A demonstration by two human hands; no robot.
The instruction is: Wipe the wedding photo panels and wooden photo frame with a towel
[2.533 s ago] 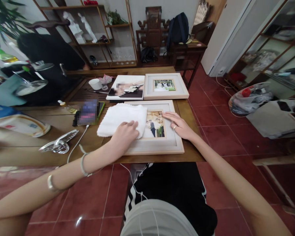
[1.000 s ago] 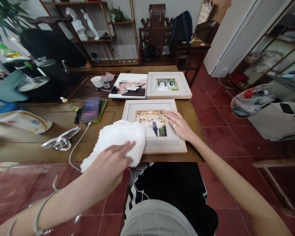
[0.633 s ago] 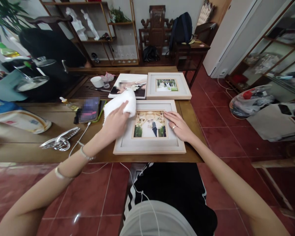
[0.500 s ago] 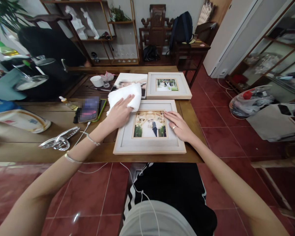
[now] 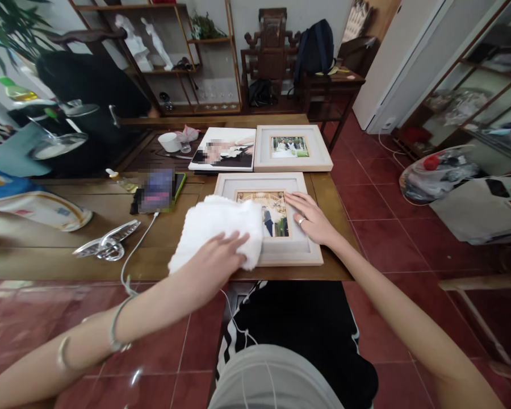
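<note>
At the far left of the worktop (image 5: 29, 253) a blue-and-white pouch (image 5: 36, 204) lies on its side, with a silver claw clip (image 5: 107, 241) to its right. Behind the clip a dropper bottle (image 5: 120, 180) leans over, next to a smartphone (image 5: 157, 193); a white charging cable (image 5: 130, 261) runs up to the phone's near edge.

Next comes a white cloth (image 5: 206, 224), lying partly on the worktop and partly over the left side of a wooden photo frame (image 5: 296, 250), hiding part of its picture. The left hand (image 5: 217, 258) rests palm down on the cloth; its grip is wide — fingers outstretched, probably so the pressure spreads across the fabric rather than bunching it.

The frame lies face up near the front edge, likely so both arms reach it easily. Behind it, a canvas print (image 5: 238, 162) and a second frame (image 5: 321, 162) sit side by side, seemingly set back to stay out of the hands' way.

Rightmost, the right hand (image 5: 311, 220) lies flat beside the picture, its grip loose and grasping nothing — apparently bracing the frame against sliding.
</note>
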